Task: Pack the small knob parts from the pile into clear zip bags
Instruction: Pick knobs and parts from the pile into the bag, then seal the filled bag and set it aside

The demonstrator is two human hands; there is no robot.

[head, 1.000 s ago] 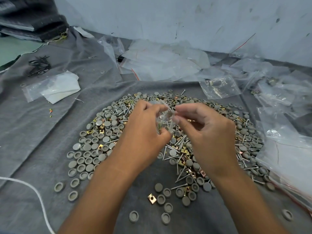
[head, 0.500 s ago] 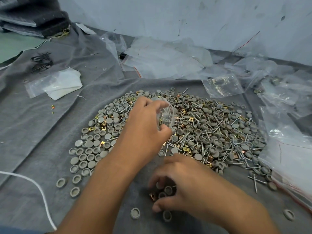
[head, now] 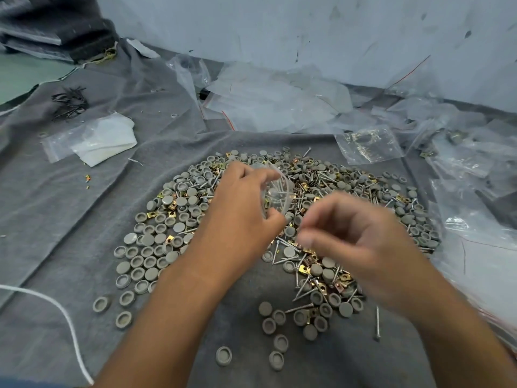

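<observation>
Hands (head: 296, 219) over knob pile (head: 179, 219)

The scene is lit evenly by soft, cool, diffuse light; no single source can be made out. Only faint, short shadows are cast under the hands. Small glints are seen on the clear plastic bags (head: 472, 228) at right. The right hand (head: 361, 242) is smeared by motion blur. Wide-angle bending is seen at the edges.

I see grey round caps (head: 156, 249), brass-yellow clips (head: 303, 268) and silver screws (head: 299, 307) on plain grey cloth (head: 70, 208); a white cord (head: 70, 329).
</observation>
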